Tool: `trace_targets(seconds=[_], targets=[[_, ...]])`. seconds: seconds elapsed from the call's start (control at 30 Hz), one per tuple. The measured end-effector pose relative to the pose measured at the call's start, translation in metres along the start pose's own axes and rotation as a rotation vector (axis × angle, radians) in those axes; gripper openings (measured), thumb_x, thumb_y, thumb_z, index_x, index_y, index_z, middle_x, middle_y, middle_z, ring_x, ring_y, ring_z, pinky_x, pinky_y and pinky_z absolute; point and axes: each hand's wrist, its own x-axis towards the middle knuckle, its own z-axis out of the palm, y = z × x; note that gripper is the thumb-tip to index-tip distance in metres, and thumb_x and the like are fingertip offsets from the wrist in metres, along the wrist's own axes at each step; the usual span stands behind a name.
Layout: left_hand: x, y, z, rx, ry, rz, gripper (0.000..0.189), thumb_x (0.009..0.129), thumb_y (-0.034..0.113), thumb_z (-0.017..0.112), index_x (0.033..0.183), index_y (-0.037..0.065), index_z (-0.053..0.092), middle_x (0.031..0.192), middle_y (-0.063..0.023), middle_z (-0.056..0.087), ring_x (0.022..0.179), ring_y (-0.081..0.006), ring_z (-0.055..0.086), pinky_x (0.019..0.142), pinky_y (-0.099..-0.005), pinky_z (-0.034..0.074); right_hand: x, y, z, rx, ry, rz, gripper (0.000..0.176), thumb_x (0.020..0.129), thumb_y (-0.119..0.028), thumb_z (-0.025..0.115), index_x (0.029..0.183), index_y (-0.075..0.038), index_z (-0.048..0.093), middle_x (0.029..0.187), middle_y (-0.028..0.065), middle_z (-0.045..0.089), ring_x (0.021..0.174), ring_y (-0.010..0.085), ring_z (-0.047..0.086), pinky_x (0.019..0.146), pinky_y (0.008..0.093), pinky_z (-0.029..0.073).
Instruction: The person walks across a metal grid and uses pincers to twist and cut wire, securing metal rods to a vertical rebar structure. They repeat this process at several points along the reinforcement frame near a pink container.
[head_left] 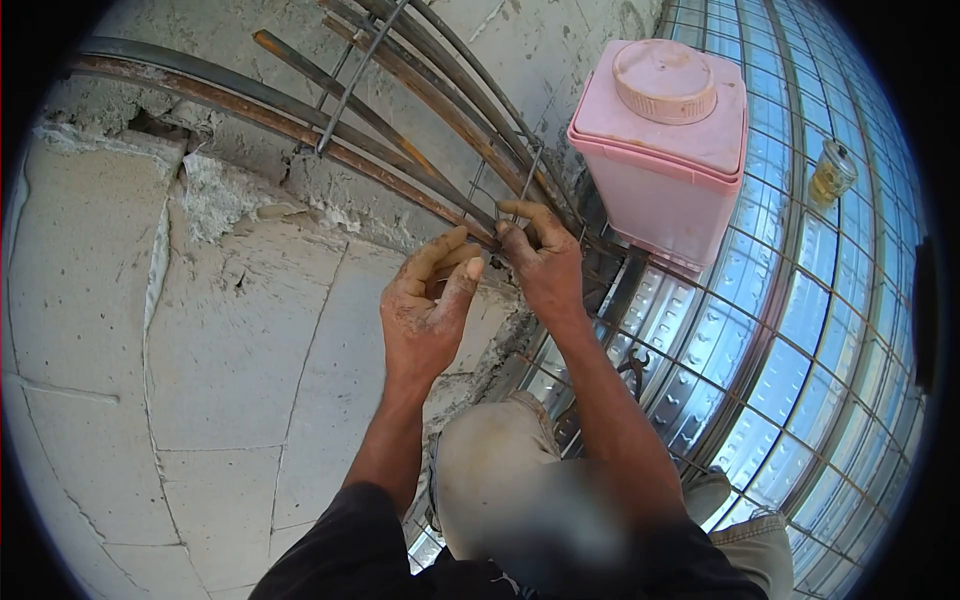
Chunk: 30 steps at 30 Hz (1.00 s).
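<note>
As both bare hands meet at a bundle of steel bars (200, 80) running from the far left to the scene's centre, the right hand (548, 270) brings its thumb and fingers together against the bar ends; whether its grip is closed on a bar or on thin wire cannot be told. The left hand (425, 305), just beside it, has an open grip, fingers curled and thumb apart. Pale blocks (230, 350) fill the left. At far right, a pink container (655, 190) stands upright on meshed metal decking (790, 330), near a small jar (832, 175). Pliers (635, 370) lie nearer, beside the right forearm.
</note>
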Motion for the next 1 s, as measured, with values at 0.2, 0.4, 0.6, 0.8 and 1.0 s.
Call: trace_targets(seconds=[0.2,0.4,0.6,0.8,1.0], targets=[[0.016,-0.013,-0.005,-0.206,0.056,-0.174,0.043,0.097,0.028,0.062,0.127,-0.002,0.057,0.114,-0.0150,0.067,0.093,-0.0186,0.069,0.073,-0.0269,0.055,0.010,0.011,-0.003,0.025,-0.081,-0.072,0.023,0.091,-0.008,0.064,0.114,-0.008,0.066,0.068,-0.0006,0.050,0.062,0.0064,0.045,0.059,0.0255,0.040],[0.032,-0.018,0.009,-0.439,0.023,-0.388,0.036,0.100,0.024,0.057,0.126,0.000,0.059,0.106,-0.0093,0.069,0.081,-0.0161,0.070,0.063,-0.0242,0.054,0.005,0.005,-0.004,0.053,-0.075,0.016,0.029,0.090,-0.006,0.062,0.118,-0.011,0.063,0.072,0.0033,0.049,0.065,0.0112,0.046,0.061,0.0301,0.042],[0.044,-0.025,0.011,-0.632,-0.059,-0.432,0.036,0.101,0.019,0.053,0.130,-0.002,0.056,0.103,-0.0103,0.069,0.076,-0.0133,0.069,0.056,-0.0214,0.053,0.006,0.015,0.005,0.012,0.001,-0.188,0.028,0.091,-0.004,0.061,0.119,-0.010,0.062,0.070,-0.0046,0.047,0.063,0.0045,0.042,0.057,0.0231,0.036],[0.045,-0.027,0.012,-0.741,-0.093,-0.416,0.037,0.101,0.017,0.052,0.131,-0.005,0.054,0.102,-0.0108,0.070,0.074,-0.0145,0.071,0.055,-0.0210,0.054,0.005,0.000,-0.004,0.021,-0.064,0.080,0.032,0.090,-0.003,0.061,0.120,-0.011,0.062,0.090,0.0062,0.065,0.071,0.0156,0.054,0.069,0.0294,0.048],[0.047,-0.028,0.011,-0.722,-0.112,-0.411,0.039,0.100,0.019,0.053,0.131,-0.005,0.054,0.101,-0.0102,0.069,0.073,-0.0141,0.071,0.056,-0.0208,0.055,0.003,0.014,0.011,-0.133,0.112,-0.316,0.033,0.091,-0.005,0.060,0.121,-0.017,0.062,0.098,0.0109,0.069,0.083,0.0274,0.067,0.074,0.0361,0.053]])
